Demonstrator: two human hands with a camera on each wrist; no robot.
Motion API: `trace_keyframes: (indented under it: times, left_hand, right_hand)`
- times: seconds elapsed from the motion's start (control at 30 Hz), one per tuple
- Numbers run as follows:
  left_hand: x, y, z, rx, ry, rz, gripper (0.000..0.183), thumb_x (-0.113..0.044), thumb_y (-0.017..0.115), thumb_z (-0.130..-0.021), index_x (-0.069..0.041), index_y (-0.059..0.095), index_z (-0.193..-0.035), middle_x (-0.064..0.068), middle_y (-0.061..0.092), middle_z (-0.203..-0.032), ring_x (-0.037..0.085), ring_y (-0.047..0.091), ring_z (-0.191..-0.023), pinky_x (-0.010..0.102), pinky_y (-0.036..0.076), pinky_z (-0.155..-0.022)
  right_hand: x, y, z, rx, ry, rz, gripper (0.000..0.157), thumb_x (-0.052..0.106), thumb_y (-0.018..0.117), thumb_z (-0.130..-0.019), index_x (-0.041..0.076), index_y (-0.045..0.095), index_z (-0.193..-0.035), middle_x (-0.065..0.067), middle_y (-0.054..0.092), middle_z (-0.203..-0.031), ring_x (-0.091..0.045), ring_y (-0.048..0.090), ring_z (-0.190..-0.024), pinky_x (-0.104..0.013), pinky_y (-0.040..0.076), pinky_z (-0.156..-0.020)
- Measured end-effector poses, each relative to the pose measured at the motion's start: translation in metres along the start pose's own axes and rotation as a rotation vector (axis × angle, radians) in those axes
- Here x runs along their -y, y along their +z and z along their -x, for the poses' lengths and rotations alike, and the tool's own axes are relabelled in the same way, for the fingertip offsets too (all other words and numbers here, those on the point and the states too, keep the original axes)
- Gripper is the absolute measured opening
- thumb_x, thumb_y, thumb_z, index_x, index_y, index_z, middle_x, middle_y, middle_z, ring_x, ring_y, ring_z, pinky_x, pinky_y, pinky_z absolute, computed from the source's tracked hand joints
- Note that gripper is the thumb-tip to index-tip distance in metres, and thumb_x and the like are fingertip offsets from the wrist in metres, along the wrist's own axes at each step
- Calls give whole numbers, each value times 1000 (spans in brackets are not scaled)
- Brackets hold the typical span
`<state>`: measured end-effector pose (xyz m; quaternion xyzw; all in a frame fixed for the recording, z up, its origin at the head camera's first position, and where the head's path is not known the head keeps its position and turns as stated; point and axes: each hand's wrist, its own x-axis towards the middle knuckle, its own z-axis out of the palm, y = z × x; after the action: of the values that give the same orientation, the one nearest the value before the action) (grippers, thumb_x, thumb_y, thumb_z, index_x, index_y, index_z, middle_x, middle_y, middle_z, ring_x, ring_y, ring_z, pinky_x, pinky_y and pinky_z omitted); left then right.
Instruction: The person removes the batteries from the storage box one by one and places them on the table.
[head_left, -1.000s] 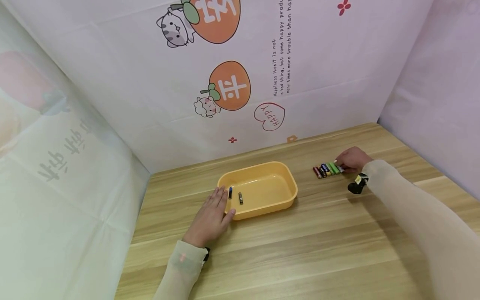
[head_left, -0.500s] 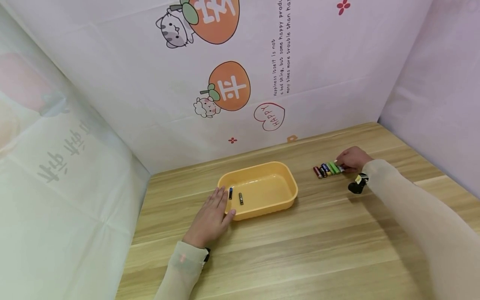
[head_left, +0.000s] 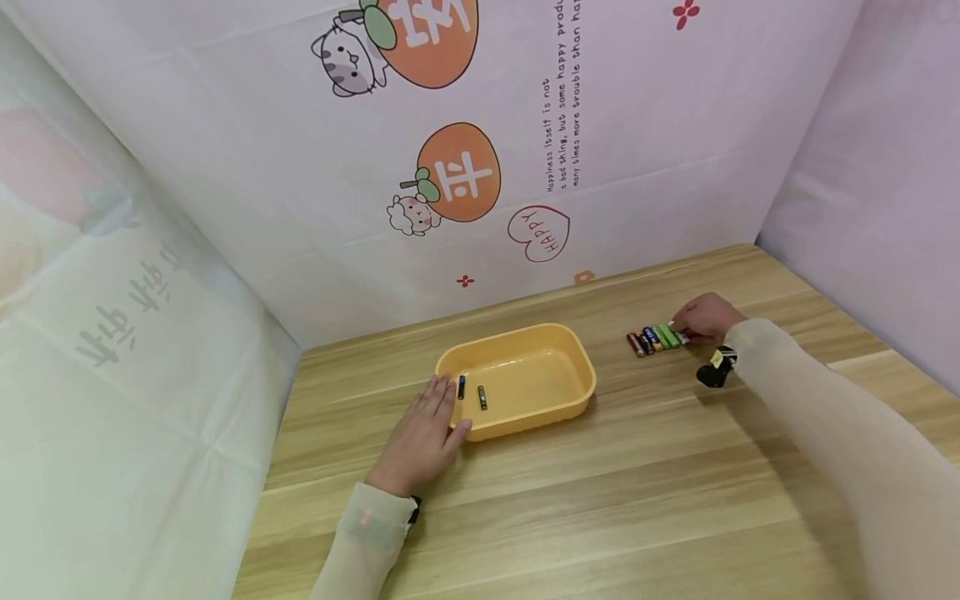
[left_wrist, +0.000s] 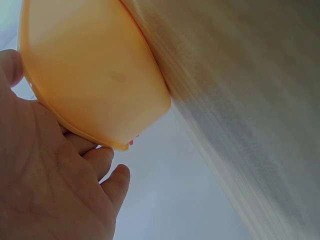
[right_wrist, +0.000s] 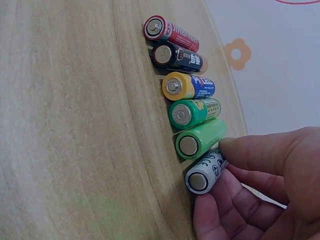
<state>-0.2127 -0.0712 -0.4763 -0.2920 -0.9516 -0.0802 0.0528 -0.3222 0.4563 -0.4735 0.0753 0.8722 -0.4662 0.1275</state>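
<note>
My right hand (head_left: 707,317) pinches a white-grey battery (right_wrist: 205,172) at the near end of a row on the wooden table. In the right wrist view its thumb (right_wrist: 260,154) lies on one side and fingers curl at the other. Beside it lie a light green battery (right_wrist: 201,138), a darker green one (right_wrist: 194,113), a yellow-and-blue one (right_wrist: 188,86), a black one (right_wrist: 177,57) and a red one (right_wrist: 171,33). My left hand (head_left: 420,435) rests with straight fingers on the left rim of a yellow tray (head_left: 543,414). Inside are a blue-and-black battery (head_left: 461,387) and a dark battery (head_left: 482,397).
The wooden table (head_left: 570,517) extends in front of the tray. A white printed cloth (head_left: 337,250) hangs along the back edge, with pale cloth walls at left and right. A black wrist camera (head_left: 716,367) sits at the right cuff.
</note>
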Motion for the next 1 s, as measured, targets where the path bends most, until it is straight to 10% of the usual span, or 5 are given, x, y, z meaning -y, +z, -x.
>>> trace_keyframes:
  times: [1.0]
  left_hand:
    - [-1, -1, 0, -14, 6, 1, 74, -55, 21, -103, 0, 24, -153, 13, 17, -160, 27, 9, -147, 43, 15, -116]
  right_hand:
    - [2, -2, 3, -8, 20, -23, 41, 12, 62, -91, -17, 56, -120, -15, 65, -92, -18, 65, -77, -37, 57, -70]
